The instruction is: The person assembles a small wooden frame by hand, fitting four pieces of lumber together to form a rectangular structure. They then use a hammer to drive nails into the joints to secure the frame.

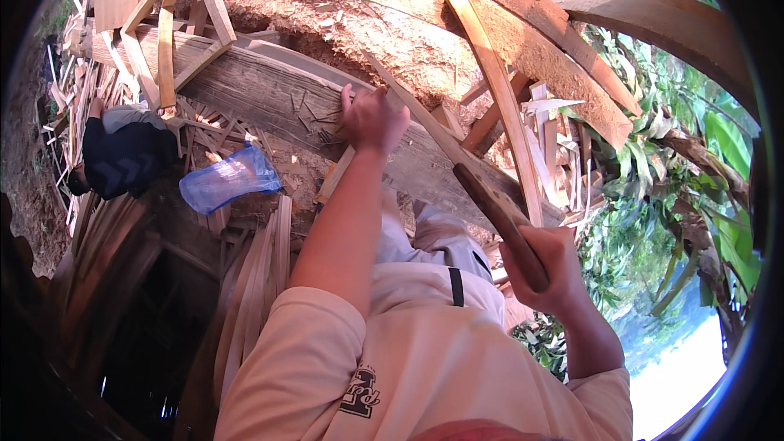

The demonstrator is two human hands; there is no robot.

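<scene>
While the right hand (554, 265) was closed around the dark wooden handle (500, 224) of a long, narrow tool (433, 127), the left hand (374, 120) rested with curled fingers at a weathered plank (253, 82); whether it pinched anything could not be determined. The tool extended forward and leftward from the right hand, its far end just beyond the left hand. Wood splinters (304, 109) lay left of the left hand. A translucent blue plastic bag (233, 178) lay farther left, near 1 co-worker (129, 147). 1 wooden slat (496, 86) stood tilted beyond the right hand.
</scene>
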